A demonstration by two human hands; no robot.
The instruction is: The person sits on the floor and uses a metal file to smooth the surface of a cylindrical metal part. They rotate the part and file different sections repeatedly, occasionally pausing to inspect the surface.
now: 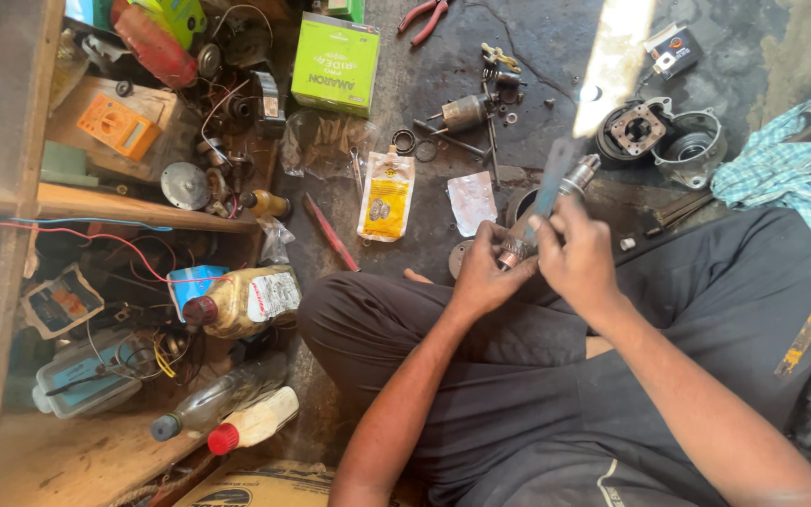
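Head view: both hands (537, 268) clasp ribbed metal armature (542, 221), flat blade (548, 188).

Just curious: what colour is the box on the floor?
Bright green box, clearest in the head view.

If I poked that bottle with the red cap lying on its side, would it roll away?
Probably. The bottle is round and lies flat on the floor, so a nudge could roll it. It would likely stop soon against the clear bottle beside it. It looks like light plastic.
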